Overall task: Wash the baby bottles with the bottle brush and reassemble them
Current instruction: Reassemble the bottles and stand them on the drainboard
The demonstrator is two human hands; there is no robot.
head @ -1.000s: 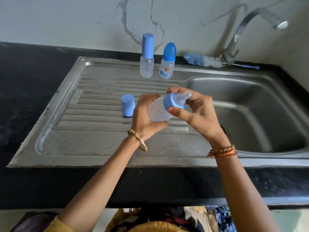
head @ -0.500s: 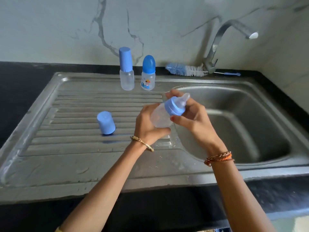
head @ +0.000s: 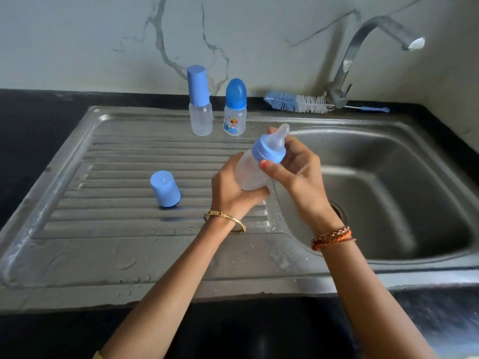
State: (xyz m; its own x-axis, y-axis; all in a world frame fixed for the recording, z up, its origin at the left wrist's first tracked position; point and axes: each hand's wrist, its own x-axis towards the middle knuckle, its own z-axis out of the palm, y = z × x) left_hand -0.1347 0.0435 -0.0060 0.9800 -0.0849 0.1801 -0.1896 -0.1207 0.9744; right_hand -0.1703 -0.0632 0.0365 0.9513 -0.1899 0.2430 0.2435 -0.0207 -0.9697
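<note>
I hold a clear baby bottle (head: 248, 172) tilted over the edge between drainboard and basin. My left hand (head: 230, 187) grips its body from the left. My right hand (head: 298, 169) pinches its blue screw ring (head: 268, 151), which carries a clear teat (head: 280, 136) pointing up and to the right. This bottle's blue cap (head: 165, 189) stands alone on the drainboard to the left. Two capped bottles stand at the back: one with a tall blue cap (head: 199, 102), one printed with a rounded blue cap (head: 235, 108). The blue and white bottle brush (head: 298, 102) lies behind the basin.
The steel sink's ribbed drainboard (head: 116, 161) is wet in front. The basin (head: 388, 193) lies to the right, its drain partly hidden by my right wrist. A curved tap (head: 347, 66) rises at the back right. Black counter (head: 31, 130) surrounds the sink, and a marbled wall stands behind.
The bottle has tilted more upright, its teat now pointing up and right. My right hand stays on the ring. The view has shifted, so everything sits lower and farther left.
</note>
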